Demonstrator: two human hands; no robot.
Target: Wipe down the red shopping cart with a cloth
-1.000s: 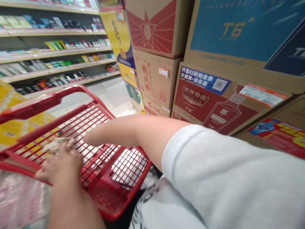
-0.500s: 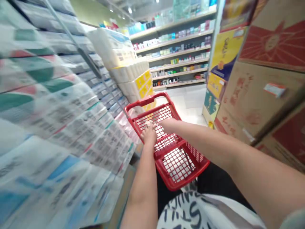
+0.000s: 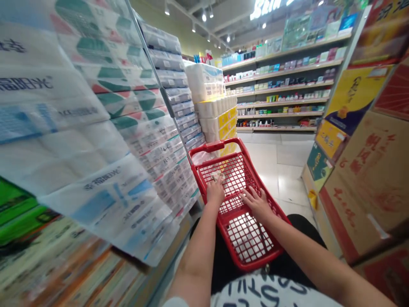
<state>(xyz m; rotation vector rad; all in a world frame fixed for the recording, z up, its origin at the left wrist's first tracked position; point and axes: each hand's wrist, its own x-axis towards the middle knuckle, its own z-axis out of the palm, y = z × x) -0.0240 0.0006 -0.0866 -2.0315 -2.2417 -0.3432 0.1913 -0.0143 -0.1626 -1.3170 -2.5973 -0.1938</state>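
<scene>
Up at the top edge of my view, past my right hand, a lit white sign reads "Skin", with its top cut off by the frame. On my left, the upper tissue pack says "福阳光" in dark blue, and the lower tissue pack below it says "幸福阳光". The smaller print on both is too blurred for me to read. On my right, the cardboard carton has red brush characters, "帆风顺". The yellow panel above it has brush lettering I can't make out. My shirt has big black letters, but I can't read them as a word.
</scene>
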